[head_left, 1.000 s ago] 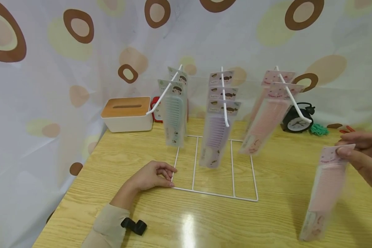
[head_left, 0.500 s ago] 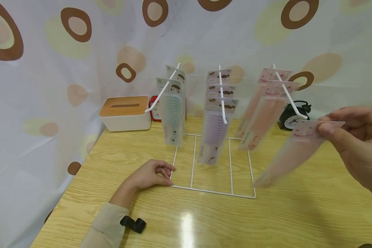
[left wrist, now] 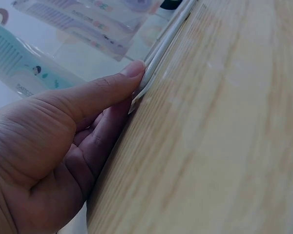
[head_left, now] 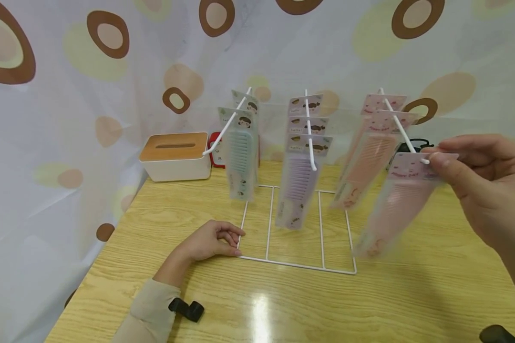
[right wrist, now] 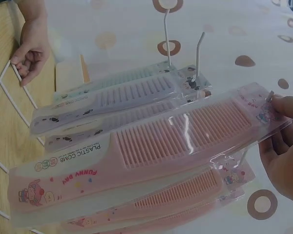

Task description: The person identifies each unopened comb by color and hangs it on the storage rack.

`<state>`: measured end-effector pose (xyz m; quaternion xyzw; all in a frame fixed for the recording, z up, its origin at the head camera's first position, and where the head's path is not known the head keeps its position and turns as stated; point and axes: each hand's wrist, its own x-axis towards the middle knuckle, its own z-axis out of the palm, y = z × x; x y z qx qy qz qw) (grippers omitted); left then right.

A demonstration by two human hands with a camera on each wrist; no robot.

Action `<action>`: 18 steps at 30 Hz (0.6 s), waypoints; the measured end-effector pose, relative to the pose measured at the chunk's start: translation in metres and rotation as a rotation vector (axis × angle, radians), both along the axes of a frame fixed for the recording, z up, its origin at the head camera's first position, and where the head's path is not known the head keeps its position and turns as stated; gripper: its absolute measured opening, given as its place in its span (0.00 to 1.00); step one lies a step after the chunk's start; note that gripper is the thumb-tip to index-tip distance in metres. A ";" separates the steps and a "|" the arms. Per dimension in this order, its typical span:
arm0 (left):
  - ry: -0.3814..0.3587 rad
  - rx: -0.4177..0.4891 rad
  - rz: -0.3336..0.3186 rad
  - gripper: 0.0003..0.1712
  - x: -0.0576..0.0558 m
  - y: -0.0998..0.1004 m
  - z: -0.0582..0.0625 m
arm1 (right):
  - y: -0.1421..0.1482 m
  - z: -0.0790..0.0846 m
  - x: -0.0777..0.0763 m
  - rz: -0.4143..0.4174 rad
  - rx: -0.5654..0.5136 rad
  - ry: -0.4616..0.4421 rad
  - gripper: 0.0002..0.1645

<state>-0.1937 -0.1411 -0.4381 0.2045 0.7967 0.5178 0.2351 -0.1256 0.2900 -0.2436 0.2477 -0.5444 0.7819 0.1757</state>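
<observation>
My right hand (head_left: 493,186) pinches the top of a packaged pink comb (right wrist: 185,136) between thumb and fingers. The pack's header meets the tip of the rack's right hook, and in the right wrist view the white tip shows at the header. My left hand (head_left: 210,242) grips the near left corner of the white wire rack (head_left: 298,265), thumb on the front bar. Two more packaged pink combs (head_left: 371,159) hang farther back on the right hook. Packaged purple combs (head_left: 299,183) hang on the middle hook, packaged green combs (head_left: 240,157) on the left one.
A tissue box (head_left: 176,164) with a wooden lid stands at the back left of the wooden table (head_left: 326,309). Beside it is a red clock (head_left: 217,155), partly hidden. A black alarm clock (head_left: 418,144) stands mostly hidden behind my right hand. A patterned curtain (head_left: 283,52) hangs behind.
My right hand has carried the packaged pink comb leftward and up from the right side to the tip of the right hook. The left hand has stayed on the rack's corner.
</observation>
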 end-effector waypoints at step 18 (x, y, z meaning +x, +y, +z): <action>0.001 0.004 -0.003 0.27 0.001 0.000 0.000 | -0.001 0.002 -0.030 -0.148 0.065 -0.173 0.18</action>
